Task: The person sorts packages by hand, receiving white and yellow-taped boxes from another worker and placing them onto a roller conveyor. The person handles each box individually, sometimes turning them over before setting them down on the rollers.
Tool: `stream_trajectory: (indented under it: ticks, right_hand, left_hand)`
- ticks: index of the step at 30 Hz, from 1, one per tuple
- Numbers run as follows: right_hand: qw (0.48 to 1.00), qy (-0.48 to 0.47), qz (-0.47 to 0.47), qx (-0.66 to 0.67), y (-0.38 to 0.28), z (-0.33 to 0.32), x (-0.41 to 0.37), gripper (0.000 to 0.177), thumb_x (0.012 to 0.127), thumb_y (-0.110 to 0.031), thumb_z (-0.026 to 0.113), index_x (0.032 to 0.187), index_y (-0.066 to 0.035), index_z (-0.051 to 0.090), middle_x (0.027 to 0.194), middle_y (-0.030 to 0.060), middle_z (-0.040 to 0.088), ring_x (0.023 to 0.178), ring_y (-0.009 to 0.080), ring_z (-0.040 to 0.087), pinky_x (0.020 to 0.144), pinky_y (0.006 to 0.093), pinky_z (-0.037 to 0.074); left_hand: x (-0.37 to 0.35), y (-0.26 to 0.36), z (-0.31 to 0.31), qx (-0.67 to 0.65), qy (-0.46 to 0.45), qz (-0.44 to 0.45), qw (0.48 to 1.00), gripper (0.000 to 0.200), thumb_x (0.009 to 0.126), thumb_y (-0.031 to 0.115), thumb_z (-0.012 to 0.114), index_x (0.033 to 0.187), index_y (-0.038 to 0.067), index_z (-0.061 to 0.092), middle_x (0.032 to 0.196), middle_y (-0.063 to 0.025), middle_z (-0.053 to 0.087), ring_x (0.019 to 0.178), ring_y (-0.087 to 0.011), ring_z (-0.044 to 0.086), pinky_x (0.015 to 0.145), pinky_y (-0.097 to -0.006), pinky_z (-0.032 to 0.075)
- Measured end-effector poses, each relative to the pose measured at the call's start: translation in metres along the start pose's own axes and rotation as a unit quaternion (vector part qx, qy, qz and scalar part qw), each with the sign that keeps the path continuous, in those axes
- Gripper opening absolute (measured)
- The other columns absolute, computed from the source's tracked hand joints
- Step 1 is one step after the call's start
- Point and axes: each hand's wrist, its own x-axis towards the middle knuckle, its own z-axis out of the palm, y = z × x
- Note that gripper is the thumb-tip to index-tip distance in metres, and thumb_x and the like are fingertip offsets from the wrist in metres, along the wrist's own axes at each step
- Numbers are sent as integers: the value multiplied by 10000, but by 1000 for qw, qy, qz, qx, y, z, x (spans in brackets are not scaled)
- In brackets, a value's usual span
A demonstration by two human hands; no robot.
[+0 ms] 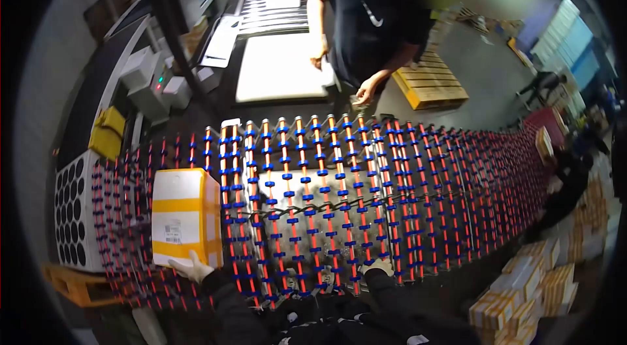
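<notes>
A white carton (175, 219) bound with yellow tape, with a printed label on its side, sits on the left part of the roller conveyor (313, 214). My left hand (194, 268), in a pale glove, lies against the carton's near lower edge with its fingers spread. The fingers do not wrap round the carton. Farther right, my right hand (379, 268), also gloved, rests at the conveyor's near edge. Its fingers look stretched out over the rollers, and I see nothing held in it.
Across the conveyor, a person (372, 25) in a dark shirt stands beside a bright white panel (281, 70). Behind that person is a wooden pallet (431, 82). Taped cartons (516, 286) are stacked at lower right. A yellow object (108, 132) stands at the left.
</notes>
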Motion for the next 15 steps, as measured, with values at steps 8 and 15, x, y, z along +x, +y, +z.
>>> stream_trajectory:
  ticks: [8, 15]
  right_hand:
    - [992, -125, -18, 21, 7, -14, 12, 662, 828, -553, 717, 1321, -116, 663, 1418, 164, 560, 1322, 346, 564, 1063, 478, 497]
    - [997, -38, -72, -5, 6, 2, 14, 738, 818, -592, 689, 1366, -100, 638, 1527, 215, 485, 1318, 372, 571, 1095, 480, 478]
  left_hand:
    - [58, -72, 14, -103, -217, 150, 959, 914, 823, -137, 673, 1626, 95, 304, 1643, -162, 307, 1431, -318, 416, 1162, -436, 387]
    - [59, -62, 110, -91, -425, 356, 828, 777, 901, 317, 709, 1542, 12, 393, 1513, -170, 499, 1404, -362, 446, 1171, -482, 350]
